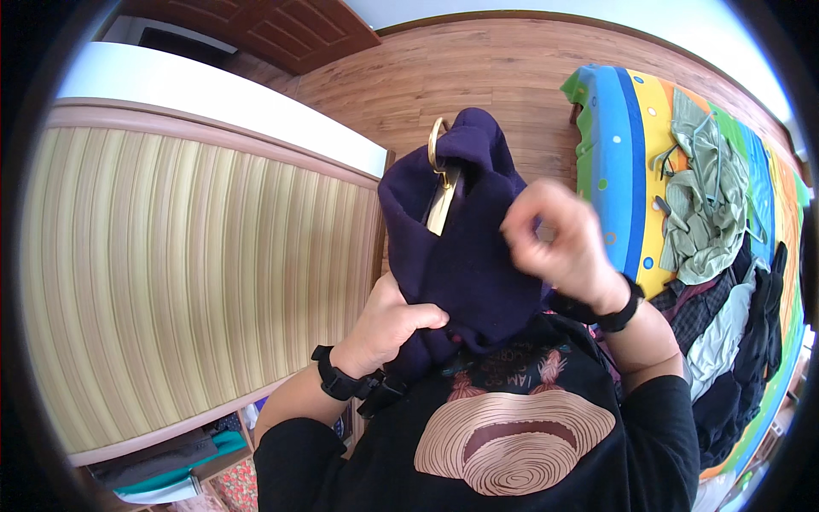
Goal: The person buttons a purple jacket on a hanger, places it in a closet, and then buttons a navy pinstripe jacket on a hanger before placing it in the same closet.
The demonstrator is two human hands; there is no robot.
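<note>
A dark purple garment with a wide collar [473, 269] hangs before me on a clothes hanger [440, 208]. The hanger's gold hook rises out of the collar opening, and part of its pale body shows below. My left hand [400, 323] grips the garment's lower left side, thumb across the front of the fabric. My right hand [556, 240] is raised at the garment's right edge, blurred, with thumb and fingers curled towards each other. Whether it holds any fabric cannot be told. The lower part of the garment is bunched against my black T-shirt and partly hidden.
A bed with a colourful striped cover [601, 166] stands at right, bearing a pale green garment [700, 217], hangers and a pile of dark clothes [755, 358]. A striped wardrobe panel [205, 269] fills the left, with folded clothes on a shelf [224, 457] below. A brown door [307, 32] stands beyond.
</note>
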